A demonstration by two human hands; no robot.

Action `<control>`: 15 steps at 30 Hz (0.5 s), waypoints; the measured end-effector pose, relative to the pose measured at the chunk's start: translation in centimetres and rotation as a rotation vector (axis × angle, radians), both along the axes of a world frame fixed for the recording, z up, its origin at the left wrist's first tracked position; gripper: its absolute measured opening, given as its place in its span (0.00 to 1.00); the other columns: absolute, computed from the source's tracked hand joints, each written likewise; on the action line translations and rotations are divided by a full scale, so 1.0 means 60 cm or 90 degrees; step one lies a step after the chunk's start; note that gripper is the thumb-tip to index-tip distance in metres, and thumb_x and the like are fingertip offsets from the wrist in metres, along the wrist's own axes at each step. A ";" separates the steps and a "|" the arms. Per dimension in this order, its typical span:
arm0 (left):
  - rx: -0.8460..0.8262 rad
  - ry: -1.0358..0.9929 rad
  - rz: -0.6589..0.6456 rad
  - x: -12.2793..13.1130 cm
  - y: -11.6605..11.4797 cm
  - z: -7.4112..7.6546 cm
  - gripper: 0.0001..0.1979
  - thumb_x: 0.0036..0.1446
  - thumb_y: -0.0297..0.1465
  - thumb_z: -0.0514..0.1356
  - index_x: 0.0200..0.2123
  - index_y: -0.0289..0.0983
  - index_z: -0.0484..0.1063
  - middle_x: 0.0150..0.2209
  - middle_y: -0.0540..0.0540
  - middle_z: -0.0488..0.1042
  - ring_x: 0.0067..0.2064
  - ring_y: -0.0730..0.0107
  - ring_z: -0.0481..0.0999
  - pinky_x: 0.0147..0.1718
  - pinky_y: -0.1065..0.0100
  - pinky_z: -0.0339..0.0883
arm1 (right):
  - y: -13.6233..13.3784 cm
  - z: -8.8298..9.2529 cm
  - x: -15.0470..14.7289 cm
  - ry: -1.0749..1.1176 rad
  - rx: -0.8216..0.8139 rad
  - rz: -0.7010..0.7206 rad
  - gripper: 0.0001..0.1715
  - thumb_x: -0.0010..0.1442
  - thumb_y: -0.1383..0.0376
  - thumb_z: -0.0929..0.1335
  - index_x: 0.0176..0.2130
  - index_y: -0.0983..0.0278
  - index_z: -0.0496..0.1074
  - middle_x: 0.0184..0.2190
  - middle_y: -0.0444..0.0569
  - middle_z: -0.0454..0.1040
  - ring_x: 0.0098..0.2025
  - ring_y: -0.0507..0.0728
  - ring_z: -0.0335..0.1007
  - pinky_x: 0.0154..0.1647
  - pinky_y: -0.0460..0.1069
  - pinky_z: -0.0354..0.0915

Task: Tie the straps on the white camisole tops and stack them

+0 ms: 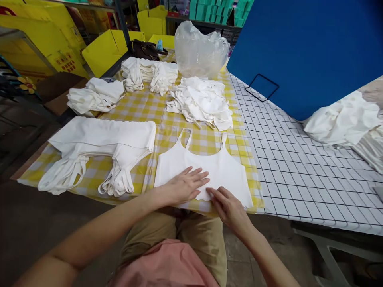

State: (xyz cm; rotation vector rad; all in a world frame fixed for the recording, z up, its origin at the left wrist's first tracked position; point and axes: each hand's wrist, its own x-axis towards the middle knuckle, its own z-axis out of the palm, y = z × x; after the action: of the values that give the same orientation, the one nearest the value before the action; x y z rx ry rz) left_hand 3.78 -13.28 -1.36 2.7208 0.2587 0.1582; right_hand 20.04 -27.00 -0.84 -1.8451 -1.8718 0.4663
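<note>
A white camisole top (pixel 203 165) lies flat on the yellow checked cloth in front of me, its straps pointing away. My left hand (pixel 187 184) rests flat on its lower middle, fingers stretched out. Beside it, my right hand (pixel 226 204) is closed, thumb and fingertips pinching the scalloped hem near the table edge. To the left lies a neat stack of white camisole tops (pixel 104 137), straps hanging toward me. Behind the spread top sits a loose heap of white garments (pixel 202 101).
Farther back are another stack of white tops (pixel 149 71), a bunched white garment (pixel 95 95), a clear plastic bag (pixel 200 50) and a dark handbag (pixel 146 50). A large blue board (pixel 308 52) leans over the white grid cloth (pixel 287 171). More white garments (pixel 344 119) lie at right.
</note>
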 end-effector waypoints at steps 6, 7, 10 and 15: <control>-0.041 0.060 -0.008 0.014 -0.003 -0.011 0.25 0.58 0.30 0.54 0.59 0.39 0.56 0.63 0.45 0.52 0.64 0.60 0.49 0.60 0.55 0.44 | -0.009 -0.003 0.009 0.061 -0.010 -0.003 0.14 0.56 0.76 0.57 0.30 0.63 0.66 0.28 0.47 0.65 0.30 0.53 0.64 0.31 0.47 0.63; -0.047 0.064 -0.009 0.012 -0.002 -0.009 0.25 0.58 0.30 0.54 0.59 0.39 0.55 0.63 0.45 0.52 0.64 0.60 0.48 0.60 0.54 0.44 | -0.010 -0.004 0.009 0.064 -0.004 -0.010 0.14 0.57 0.75 0.57 0.35 0.63 0.67 0.29 0.48 0.66 0.31 0.54 0.64 0.32 0.47 0.63; -0.057 0.059 -0.010 0.009 0.000 -0.003 0.25 0.58 0.30 0.54 0.59 0.39 0.55 0.63 0.45 0.52 0.64 0.60 0.48 0.60 0.54 0.43 | -0.010 -0.007 0.006 0.047 0.013 -0.011 0.16 0.58 0.74 0.57 0.41 0.63 0.68 0.31 0.49 0.66 0.33 0.55 0.64 0.33 0.48 0.63; -0.065 0.063 -0.012 0.009 -0.001 0.000 0.26 0.58 0.29 0.54 0.59 0.40 0.55 0.63 0.45 0.51 0.64 0.60 0.47 0.60 0.54 0.44 | -0.010 -0.012 0.000 0.063 0.025 -0.030 0.15 0.58 0.75 0.57 0.34 0.63 0.68 0.28 0.47 0.65 0.31 0.54 0.63 0.32 0.48 0.63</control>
State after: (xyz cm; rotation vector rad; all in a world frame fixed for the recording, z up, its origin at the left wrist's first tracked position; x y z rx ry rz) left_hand 4.33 -13.31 -1.36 2.6327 0.2614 0.0040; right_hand 20.03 -27.61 -1.54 -1.8029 -1.7563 0.4914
